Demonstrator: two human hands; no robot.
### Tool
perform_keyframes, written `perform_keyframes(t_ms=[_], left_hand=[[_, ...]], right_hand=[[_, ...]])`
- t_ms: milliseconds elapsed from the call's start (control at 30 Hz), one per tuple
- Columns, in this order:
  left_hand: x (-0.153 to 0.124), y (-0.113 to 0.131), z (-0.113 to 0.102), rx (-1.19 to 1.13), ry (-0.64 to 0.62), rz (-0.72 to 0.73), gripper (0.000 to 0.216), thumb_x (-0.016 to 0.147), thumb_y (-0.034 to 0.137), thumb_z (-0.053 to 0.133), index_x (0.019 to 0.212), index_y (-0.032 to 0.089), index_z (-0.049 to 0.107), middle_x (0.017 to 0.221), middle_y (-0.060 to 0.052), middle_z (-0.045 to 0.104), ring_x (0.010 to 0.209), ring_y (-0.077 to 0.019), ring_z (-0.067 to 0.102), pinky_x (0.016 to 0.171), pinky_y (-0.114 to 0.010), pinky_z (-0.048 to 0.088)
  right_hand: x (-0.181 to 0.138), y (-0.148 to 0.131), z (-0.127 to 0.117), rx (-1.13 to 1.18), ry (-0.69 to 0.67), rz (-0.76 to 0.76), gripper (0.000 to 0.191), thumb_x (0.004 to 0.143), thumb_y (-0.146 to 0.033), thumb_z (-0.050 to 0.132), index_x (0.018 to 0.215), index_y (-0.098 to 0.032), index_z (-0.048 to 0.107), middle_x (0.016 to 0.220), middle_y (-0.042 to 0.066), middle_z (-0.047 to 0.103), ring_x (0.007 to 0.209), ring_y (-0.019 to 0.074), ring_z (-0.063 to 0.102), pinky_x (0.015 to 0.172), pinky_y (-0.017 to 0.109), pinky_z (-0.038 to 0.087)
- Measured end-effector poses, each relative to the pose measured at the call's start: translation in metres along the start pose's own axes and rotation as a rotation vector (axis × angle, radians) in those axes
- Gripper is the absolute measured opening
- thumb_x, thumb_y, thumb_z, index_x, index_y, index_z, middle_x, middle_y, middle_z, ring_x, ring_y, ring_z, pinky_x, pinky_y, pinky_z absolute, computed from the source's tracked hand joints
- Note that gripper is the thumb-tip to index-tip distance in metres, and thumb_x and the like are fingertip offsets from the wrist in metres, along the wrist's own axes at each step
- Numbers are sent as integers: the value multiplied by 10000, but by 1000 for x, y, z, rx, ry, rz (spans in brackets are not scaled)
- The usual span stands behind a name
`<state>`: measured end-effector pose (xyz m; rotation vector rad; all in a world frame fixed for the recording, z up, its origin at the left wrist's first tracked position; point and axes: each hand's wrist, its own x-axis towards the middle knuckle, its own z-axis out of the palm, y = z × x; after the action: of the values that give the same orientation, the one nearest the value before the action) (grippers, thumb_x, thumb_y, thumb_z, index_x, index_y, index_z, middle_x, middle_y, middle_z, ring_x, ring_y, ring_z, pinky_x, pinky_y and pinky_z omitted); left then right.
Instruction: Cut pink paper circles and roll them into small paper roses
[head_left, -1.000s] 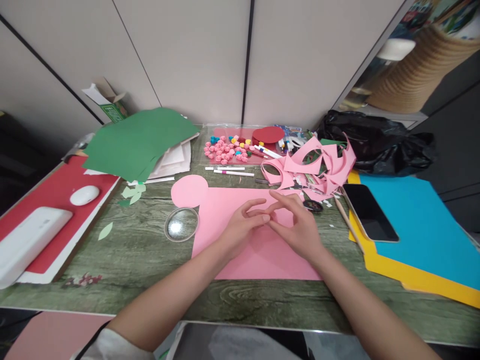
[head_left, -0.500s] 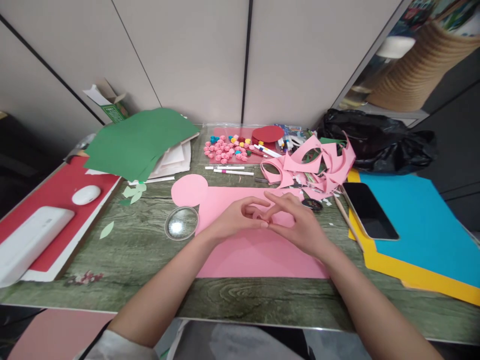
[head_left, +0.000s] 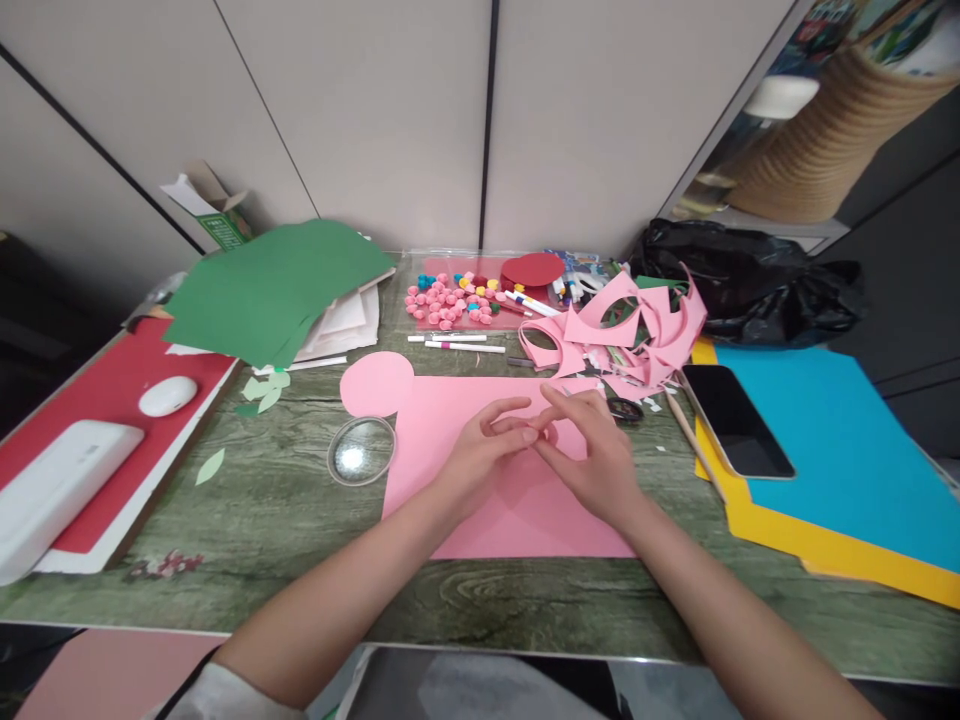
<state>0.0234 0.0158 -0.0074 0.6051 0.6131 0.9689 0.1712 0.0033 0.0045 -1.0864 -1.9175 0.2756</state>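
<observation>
My left hand [head_left: 487, 445] and my right hand [head_left: 592, 450] meet fingertip to fingertip above a pink paper sheet [head_left: 525, 525]. Pinched between them is a small curled piece of pink paper [head_left: 550, 432], mostly hidden by the fingers. Both hands are closed on it at the thumbs and forefingers. A pink paper circle [head_left: 376, 383] lies at the sheet's upper left corner. Just below that circle is a round clear disc with a rim [head_left: 361, 450]. Pink paper offcuts [head_left: 656, 320] with round holes are heaped beyond my right hand.
Green sheets [head_left: 277, 285] and a red board [head_left: 112, 410] with white cases lie left. Rolled pink roses [head_left: 446, 300] and white pens [head_left: 465, 348] are at the back. Rightward are a phone [head_left: 739, 420], a wooden stick [head_left: 694, 445], blue paper [head_left: 840, 440] and a black bag [head_left: 757, 285].
My fingers have closed in further around the curled pink paper, which showed more before. My left thumb has moved up slightly. The pink sheet has shifted a little left.
</observation>
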Motion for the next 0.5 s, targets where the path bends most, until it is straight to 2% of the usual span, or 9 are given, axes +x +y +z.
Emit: perform_keyframes(t_ms=[200,300,500], left_hand=[[6,14,-11,233,-87,-4,407,660,174,736,1033,194,573,755,-16,690,811,-169,636,822,-335,415],[7,19,-15,324,-121,-23,410,659,183,737,1032,199,567,724,4,660,760,-151,629,789,-319,424],[7,29,-18,517,-231,-14,422,681,201,713,1077,179,566,797,-46,670,752,-145,610,741,-294,438]], right_hand=[[4,4,-7,124,-89,49,641,804,-152,617,1355,-356,359,866,-19,693,850,200,556,840,396,434],[5,5,-9,132,-139,37,647,810,-170,620,1365,-352,343,887,-17,697,878,202,570,869,412,424],[7,6,-11,105,-251,20,669,820,-196,616,1388,-354,298,953,-1,707,952,219,559,887,438,420]])
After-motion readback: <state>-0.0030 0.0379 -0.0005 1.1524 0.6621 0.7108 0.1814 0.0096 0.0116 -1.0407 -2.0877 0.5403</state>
